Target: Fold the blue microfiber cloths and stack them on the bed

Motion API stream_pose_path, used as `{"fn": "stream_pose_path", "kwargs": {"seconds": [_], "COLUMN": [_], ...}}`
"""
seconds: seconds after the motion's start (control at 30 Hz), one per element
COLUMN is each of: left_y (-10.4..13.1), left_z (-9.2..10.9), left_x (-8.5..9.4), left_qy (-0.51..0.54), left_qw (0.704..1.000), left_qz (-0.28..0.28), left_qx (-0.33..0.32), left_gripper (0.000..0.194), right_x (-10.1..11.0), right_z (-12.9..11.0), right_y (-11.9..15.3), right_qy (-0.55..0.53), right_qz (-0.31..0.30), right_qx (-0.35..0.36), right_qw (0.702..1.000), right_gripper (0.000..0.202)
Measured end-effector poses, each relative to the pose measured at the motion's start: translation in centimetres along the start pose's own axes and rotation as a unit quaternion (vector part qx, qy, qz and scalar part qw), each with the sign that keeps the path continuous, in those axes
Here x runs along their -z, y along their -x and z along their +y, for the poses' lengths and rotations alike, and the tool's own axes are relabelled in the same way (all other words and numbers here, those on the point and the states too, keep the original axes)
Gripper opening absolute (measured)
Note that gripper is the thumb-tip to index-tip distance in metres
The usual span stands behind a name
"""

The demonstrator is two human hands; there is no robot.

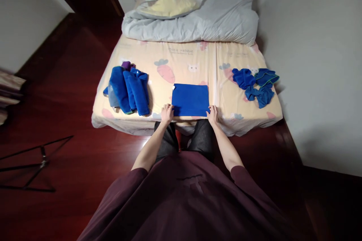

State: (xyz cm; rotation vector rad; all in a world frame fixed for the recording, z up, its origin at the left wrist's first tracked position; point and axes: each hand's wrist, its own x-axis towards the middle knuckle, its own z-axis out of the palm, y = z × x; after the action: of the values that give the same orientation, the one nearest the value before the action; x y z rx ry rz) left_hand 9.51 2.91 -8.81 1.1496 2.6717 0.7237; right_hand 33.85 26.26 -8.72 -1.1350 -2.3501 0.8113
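A flat blue cloth (190,99) lies on the patterned bed sheet (192,68) near the front edge of the bed, a small white tag at its far left corner. My left hand (167,113) pinches its near left corner. At the near right corner, my right hand (212,114) has its fingers closed on the cloth's edge. Several rolled or folded blue cloths (120,86) are piled to the left, with a purple cloth (126,65) behind them. To the right lie crumpled blue cloths (243,78), one of them with a green edge (266,77).
A grey-white quilt (226,7) and a yellow pillow in a clear cover (177,0) fill the far end of the bed. Black tripod legs (42,163) stand on the dark red floor at the left. A wall (316,64) runs along the right side.
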Motion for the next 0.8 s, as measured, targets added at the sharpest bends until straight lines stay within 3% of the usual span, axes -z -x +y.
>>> {"fn": "stream_pose_path", "kwargs": {"seconds": [0.17, 0.3, 0.47, 0.8], "left_y": [-0.2, 0.4, 0.8, 0.1], "left_z": [0.6, 0.2, -0.1, -0.1], "left_x": [0.0, -1.3, -2.2, -2.0], "left_qy": [0.009, 0.018, 0.003, -0.107], "left_qw": [0.977, 0.970, 0.974, 0.958], "left_qz": [-0.112, -0.151, -0.154, -0.174], "left_qx": [-0.179, -0.189, -0.166, -0.203], "left_gripper": [0.032, 0.047, 0.060, 0.073], "right_x": [0.7, 0.4, -0.1, -0.8], "right_z": [-1.6, -1.5, -0.5, 0.5], "right_y": [0.5, 1.7, 2.3, -0.2], "right_qy": [0.030, 0.059, 0.086, 0.167], "right_qz": [-0.122, -0.207, -0.199, -0.188], "right_qx": [0.173, 0.219, 0.204, 0.198], "right_qw": [0.977, 0.952, 0.955, 0.947], "right_gripper": [0.039, 0.043, 0.047, 0.058]}}
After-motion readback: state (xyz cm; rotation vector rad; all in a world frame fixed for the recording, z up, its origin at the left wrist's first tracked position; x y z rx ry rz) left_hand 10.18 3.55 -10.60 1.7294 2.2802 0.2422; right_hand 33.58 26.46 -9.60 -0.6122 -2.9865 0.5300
